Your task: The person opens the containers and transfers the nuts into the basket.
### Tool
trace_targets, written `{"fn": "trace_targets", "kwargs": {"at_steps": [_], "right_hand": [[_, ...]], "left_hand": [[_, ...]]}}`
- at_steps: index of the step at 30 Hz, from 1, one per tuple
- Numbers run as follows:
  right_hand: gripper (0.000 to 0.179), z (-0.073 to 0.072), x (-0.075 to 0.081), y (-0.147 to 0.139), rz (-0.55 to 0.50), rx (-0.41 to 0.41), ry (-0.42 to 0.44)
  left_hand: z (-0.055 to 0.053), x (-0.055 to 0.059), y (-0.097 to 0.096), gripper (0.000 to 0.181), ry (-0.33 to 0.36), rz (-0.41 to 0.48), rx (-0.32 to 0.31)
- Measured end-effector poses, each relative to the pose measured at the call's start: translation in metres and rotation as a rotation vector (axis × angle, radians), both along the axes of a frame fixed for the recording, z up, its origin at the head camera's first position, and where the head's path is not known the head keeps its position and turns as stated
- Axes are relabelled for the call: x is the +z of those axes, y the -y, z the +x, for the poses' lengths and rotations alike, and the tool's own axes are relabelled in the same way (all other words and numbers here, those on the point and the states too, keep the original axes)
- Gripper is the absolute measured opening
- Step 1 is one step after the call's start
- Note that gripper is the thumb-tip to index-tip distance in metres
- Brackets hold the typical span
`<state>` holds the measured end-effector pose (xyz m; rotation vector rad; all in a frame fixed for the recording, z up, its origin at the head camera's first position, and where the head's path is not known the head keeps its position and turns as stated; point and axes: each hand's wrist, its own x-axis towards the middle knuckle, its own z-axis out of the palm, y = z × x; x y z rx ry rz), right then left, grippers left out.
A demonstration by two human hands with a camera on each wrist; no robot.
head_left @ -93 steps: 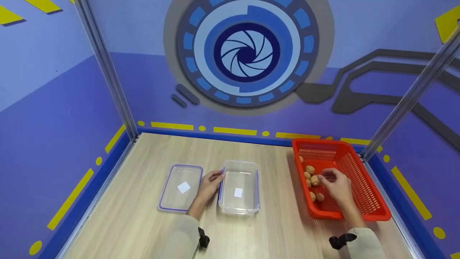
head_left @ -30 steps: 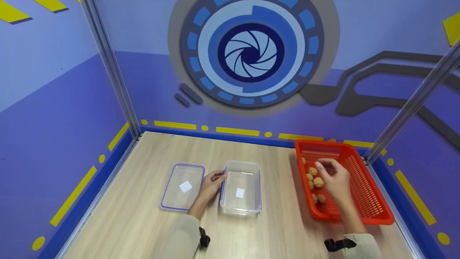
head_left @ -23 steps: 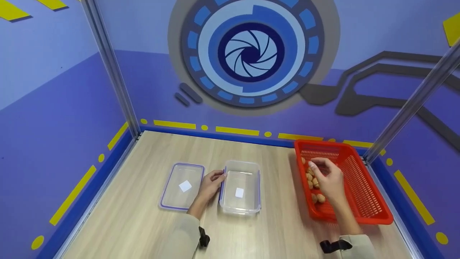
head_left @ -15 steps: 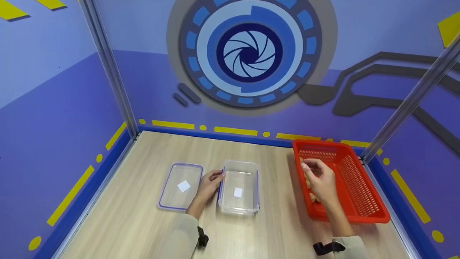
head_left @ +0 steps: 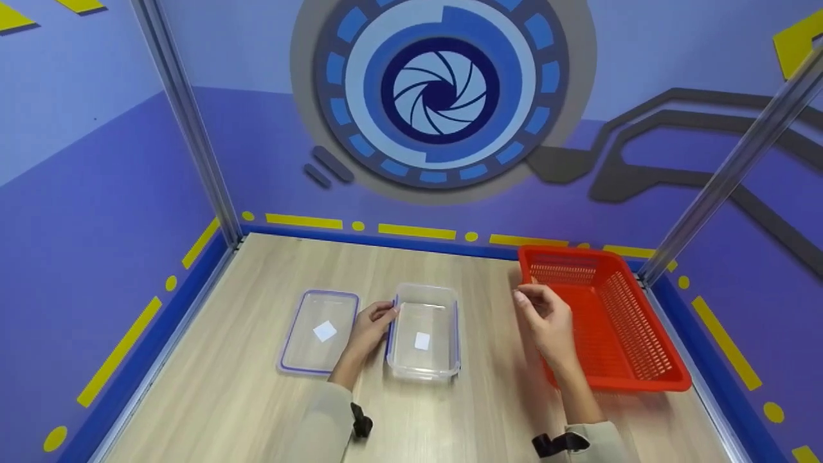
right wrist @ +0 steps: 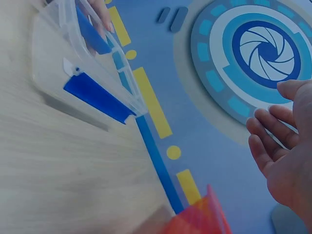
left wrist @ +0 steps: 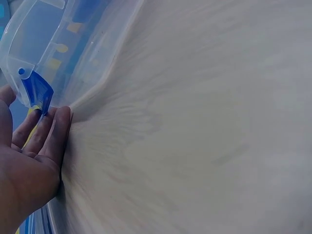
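Observation:
A clear plastic food container (head_left: 423,363) with blue side latches stands on the table, with no lid on it. At its left side, my left hand (head_left: 370,328) holds the edge; in the left wrist view its fingertips touch a hanging blue latch (left wrist: 38,90). My right hand (head_left: 548,321) hovers over the left rim of the red basket (head_left: 617,321). Its fingers are loosely bent, and the right wrist view shows nothing between them and the thumb. Walnuts seen earlier in the basket are hidden behind this hand and forearm.
The container's clear lid (head_left: 308,347), edged in blue, lies flat to the left of the left forearm. A white square label (head_left: 325,331) shows on it. Printed purple walls (head_left: 270,148) and metal posts (head_left: 186,122) enclose the table (head_left: 476,418).
My right hand has risen from among the walnuts and moved left to the basket's left rim. The walnuts it hovered over have passed out of sight. My left hand stays at the container.

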<state>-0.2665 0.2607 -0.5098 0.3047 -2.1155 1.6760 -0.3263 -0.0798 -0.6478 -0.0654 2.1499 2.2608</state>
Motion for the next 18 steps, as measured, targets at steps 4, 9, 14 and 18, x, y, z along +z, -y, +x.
{"fn": "trace_targets", "kwargs": {"at_steps": [4, 9, 14, 18], "right_hand": [[0.024, -0.007, -0.02, 0.003, -0.02, 0.023, 0.034], [0.019, -0.01, -0.033, 0.007, -0.056, 0.067, 0.028], [0.016, -0.012, -0.041, 0.012, -0.045, 0.051, 0.023], [0.017, -0.012, -0.047, 0.019, -0.028, 0.031, 0.053]], "left_hand": [[0.001, 0.0, 0.0, 0.044, 0.009, 0.006, 0.008], [0.0, -0.001, -0.004, 0.046, -0.002, 0.017, 0.012], [-0.001, 0.0, -0.008, 0.044, -0.012, 0.001, 0.007], [-0.001, 0.001, -0.008, 0.041, -0.02, -0.012, 0.012]]}}
